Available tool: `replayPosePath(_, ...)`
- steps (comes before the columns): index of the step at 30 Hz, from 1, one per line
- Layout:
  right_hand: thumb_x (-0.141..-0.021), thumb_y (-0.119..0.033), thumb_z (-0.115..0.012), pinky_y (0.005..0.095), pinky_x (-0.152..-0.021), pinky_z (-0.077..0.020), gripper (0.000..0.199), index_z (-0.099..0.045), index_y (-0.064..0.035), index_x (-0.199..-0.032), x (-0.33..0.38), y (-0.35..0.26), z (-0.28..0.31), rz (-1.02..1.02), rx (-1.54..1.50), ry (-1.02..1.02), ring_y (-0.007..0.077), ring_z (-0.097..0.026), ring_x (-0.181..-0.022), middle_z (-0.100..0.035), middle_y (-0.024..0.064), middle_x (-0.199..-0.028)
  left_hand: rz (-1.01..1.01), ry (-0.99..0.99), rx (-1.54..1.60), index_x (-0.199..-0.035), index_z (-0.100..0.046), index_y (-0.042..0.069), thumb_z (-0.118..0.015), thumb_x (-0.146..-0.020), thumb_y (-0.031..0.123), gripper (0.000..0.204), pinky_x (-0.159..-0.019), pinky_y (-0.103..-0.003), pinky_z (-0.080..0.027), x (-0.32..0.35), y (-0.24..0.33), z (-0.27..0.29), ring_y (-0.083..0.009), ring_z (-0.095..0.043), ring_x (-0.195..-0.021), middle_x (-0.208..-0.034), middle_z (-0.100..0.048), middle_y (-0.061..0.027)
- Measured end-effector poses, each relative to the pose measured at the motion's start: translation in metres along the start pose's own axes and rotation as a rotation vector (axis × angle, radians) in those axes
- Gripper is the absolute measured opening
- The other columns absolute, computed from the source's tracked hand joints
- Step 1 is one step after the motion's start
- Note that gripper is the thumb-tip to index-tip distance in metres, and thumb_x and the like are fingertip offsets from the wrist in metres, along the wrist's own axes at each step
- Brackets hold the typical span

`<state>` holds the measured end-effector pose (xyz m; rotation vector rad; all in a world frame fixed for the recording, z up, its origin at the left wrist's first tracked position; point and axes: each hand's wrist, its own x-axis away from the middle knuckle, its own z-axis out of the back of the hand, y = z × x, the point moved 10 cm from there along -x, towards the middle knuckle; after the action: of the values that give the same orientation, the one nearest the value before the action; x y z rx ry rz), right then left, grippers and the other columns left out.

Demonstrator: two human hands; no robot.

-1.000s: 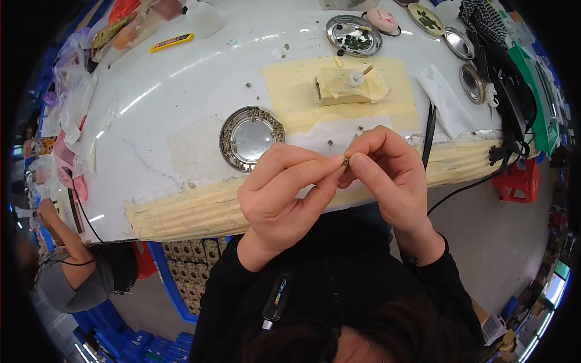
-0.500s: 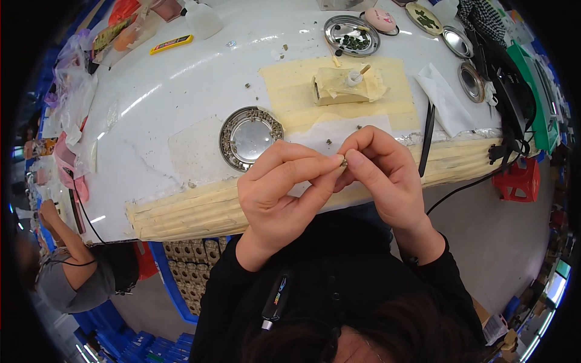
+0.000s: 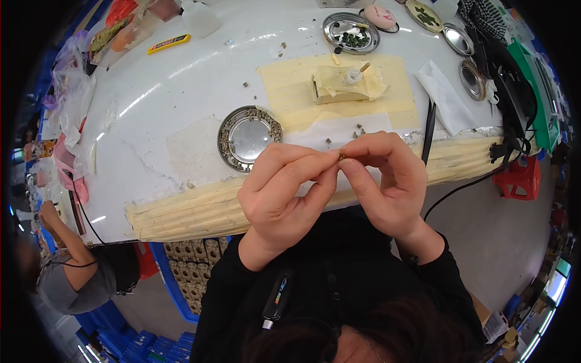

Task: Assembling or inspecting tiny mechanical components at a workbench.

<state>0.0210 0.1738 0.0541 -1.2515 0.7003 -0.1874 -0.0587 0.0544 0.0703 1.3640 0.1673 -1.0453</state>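
Between the fingertips of both hands is a tiny brownish metal piece [image 3: 342, 156], mostly covered. My left hand [image 3: 281, 193] pinches it from one side, thumb and index finger together. From the other side, my right hand [image 3: 390, 181] closes thumb and index finger on it. Just beyond the fingers, several small metal pieces [image 3: 359, 128] lie on white paper [image 3: 327, 128]. Beside my left hand stands a round metal dish [image 3: 248, 144] with many similar pieces around its inner rim. Farther off, a tape-covered block [image 3: 330, 91] bears a small white cup [image 3: 354, 76] with a stick in it.
An oval metal tray [image 3: 330, 42] with dark green bits is at the back. A long black tool [image 3: 428, 133] and folded white tissue [image 3: 445, 100] lie at the right. Tape-like padding [image 3: 175, 216] covers the table's front edge. A blue crate [image 3: 171, 284] of metal parts sits below; another person [image 3: 69, 272] works at the left.
My right hand has shifted slightly right and down, its index finger bending more over the piece. More small pieces on the paper now show beyond it. Both hands still hold the piece.
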Motion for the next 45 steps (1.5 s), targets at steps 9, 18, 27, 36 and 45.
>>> replayPosePath(9,-0.097,-0.009,-0.058,0.0238,-0.073,-0.0538,0.012,-0.059,0.0028,-0.098,0.009,0.035,-0.016,-0.455,-0.558,-0.115,0.0097,-0.064,-0.079,-0.066,0.0061,-0.088,0.096,-0.042,0.147,-0.090,-0.072,0.000,-0.074,-0.072,-0.009,0.020,-0.057,-0.024,-0.049,-0.001,-0.011,0.000,-0.0125,-0.062,-0.065,-0.081,-0.066,-0.0069)
replayPosePath(18,-0.093,-0.007,-0.061,0.0242,-0.067,-0.0512,0.009,-0.060,0.0024,-0.093,0.003,0.022,-0.006,-0.287,-0.291,-0.060,0.0098,-0.062,-0.072,-0.065,0.0048,-0.082,0.100,0.001,0.143,-0.095,-0.071,-0.001,-0.076,-0.072,-0.010,0.025,-0.058,-0.024,-0.049,0.000,-0.006,0.000,-0.0137,-0.063,-0.067,-0.084,-0.066,-0.0073)
replayPosePath(27,-0.085,0.000,-0.067,0.0245,-0.059,-0.0489,0.006,-0.062,0.0015,-0.088,-0.004,-0.010,0.007,0.050,0.137,-0.041,0.0146,-0.061,-0.064,-0.062,0.0071,-0.077,-0.030,-0.043,0.011,-0.094,-0.072,0.000,-0.078,-0.069,-0.008,0.027,-0.062,-0.026,-0.049,-0.001,0.004,-0.004,-0.0188,-0.064,-0.074,-0.085,-0.067,-0.0090)
replayPosePath(36,-0.096,-0.011,-0.060,0.0227,-0.069,-0.0524,0.012,-0.057,0.0000,-0.099,0.013,0.032,-0.016,-0.462,-0.571,-0.139,0.0062,-0.061,-0.076,-0.061,0.0018,-0.084,0.116,-0.095,0.235,-0.094,-0.072,0.000,-0.074,-0.074,-0.009,0.023,-0.063,-0.025,-0.050,0.001,-0.012,-0.005,-0.0166,-0.064,-0.073,-0.084,-0.068,-0.0089)
replayPosePath(45,-0.099,-0.017,-0.057,0.0234,-0.072,-0.0532,0.017,-0.058,-0.0003,-0.100,0.016,0.035,-0.028,-0.543,-0.712,-0.208,0.0079,-0.063,-0.078,-0.064,0.0037,-0.086,0.103,-0.082,0.260,-0.095,-0.073,0.001,-0.075,-0.074,-0.007,0.022,-0.063,-0.025,-0.049,0.001,-0.013,-0.002,-0.0161,-0.064,-0.073,-0.083,-0.068,-0.0084)
